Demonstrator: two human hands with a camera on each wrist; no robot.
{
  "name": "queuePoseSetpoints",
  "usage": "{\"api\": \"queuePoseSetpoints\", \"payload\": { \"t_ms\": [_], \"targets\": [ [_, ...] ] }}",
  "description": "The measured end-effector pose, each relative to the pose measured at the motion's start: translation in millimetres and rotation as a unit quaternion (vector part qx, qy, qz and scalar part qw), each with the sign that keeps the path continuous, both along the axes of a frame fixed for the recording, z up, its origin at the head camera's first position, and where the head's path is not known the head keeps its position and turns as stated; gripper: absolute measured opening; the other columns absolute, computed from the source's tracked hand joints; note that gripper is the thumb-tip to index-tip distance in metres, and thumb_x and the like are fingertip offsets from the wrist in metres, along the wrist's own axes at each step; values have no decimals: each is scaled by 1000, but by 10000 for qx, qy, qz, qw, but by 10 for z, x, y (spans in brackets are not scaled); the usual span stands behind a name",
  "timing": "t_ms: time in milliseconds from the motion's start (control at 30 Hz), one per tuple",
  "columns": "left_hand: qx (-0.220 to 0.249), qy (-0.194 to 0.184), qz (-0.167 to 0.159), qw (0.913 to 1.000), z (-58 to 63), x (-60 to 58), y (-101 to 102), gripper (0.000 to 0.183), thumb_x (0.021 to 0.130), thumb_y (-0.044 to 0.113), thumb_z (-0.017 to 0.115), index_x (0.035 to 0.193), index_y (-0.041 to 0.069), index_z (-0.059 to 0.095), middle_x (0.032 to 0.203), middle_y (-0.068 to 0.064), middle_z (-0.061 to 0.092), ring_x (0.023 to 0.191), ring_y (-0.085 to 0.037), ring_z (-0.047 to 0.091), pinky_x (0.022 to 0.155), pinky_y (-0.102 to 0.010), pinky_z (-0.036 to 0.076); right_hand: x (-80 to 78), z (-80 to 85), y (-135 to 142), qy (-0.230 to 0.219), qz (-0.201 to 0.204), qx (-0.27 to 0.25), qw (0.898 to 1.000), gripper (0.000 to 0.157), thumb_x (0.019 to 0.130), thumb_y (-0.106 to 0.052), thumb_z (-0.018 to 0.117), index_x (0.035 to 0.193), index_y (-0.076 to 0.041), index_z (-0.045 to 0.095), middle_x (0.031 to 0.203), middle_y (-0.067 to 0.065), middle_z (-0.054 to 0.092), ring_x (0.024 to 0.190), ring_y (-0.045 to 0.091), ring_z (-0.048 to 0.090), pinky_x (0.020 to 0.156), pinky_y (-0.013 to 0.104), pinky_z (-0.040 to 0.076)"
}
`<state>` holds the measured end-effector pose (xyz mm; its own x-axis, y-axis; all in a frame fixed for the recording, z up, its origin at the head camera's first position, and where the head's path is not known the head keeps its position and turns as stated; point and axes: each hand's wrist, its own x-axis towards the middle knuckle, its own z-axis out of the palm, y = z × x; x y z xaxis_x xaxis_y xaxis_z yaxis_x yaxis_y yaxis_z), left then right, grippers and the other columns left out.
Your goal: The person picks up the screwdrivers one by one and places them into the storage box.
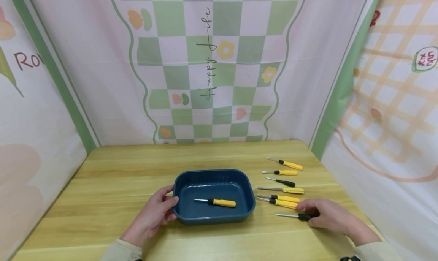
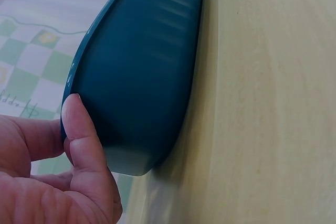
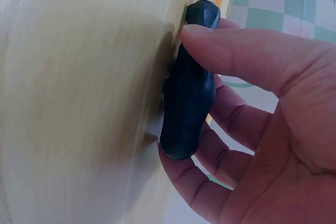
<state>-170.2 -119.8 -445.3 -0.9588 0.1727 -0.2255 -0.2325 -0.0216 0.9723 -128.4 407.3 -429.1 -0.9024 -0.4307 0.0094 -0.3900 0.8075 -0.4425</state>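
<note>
Head view looked forward, down over table (image 1: 102,185). Wrist views sat close: left faced tray (image 1: 219,220), shared at head frame's lower centre; right faced black screwdriver (image 3: 186,100), shared at lower right.

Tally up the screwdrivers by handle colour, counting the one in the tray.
Yellow-handled screwdrivers: 6, one of them in the blue tray
Black-handled screwdrivers: 2, one of them gripped by the right hand
Total screwdrivers: 8

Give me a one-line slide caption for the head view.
Left hand grips a blue tray holding one yellow-handled screwdriver; right of it, the right hand grips a black-handled screwdriver.
</note>
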Motion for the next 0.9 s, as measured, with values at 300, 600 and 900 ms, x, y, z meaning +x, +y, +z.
{"api": "queuePoseSetpoints", "payload": {
  "t_ms": [300, 600, 900],
  "targets": [
    [-30, -16, 46, 10000, 2, 7, 2, 53, 106, 8, 56, 156, 5, 41, 118, -20, 53, 76, -19, 62, 59, -21, 56, -4, -12, 7, -86, 17, 53, 9999, 41, 75, -8, 82, 115, -13, 75, 104, -4, 73, 90, -3, 57, 75, 25, 52],
    [-55, -36, 72, 10000, -6, 3, 5, 53, 105, 8, 57, 156, 6, 42, 119, -21, 54, 76, -20, 62, 59, -22, 57, 9, 14, -11, -344, -5, 7, 9994, 38, 79, -9, 81, 116, -12, 74, 102, -7, 71, 88, -1, 58, 74, 26, 51],
    [-29, -29, 63, 10000, -15, -9, 5, 53, 105, 7, 57, 156, 6, 43, 117, -20, 54, 75, -19, 62, 59, -21, 56, 8, 18, -50, -367, 99, -120, 9992, 37, 81, -13, 81, 117, -13, 73, 99, -10, 69, 87, -1, 58, 72, 25, 51]
  ]
}}
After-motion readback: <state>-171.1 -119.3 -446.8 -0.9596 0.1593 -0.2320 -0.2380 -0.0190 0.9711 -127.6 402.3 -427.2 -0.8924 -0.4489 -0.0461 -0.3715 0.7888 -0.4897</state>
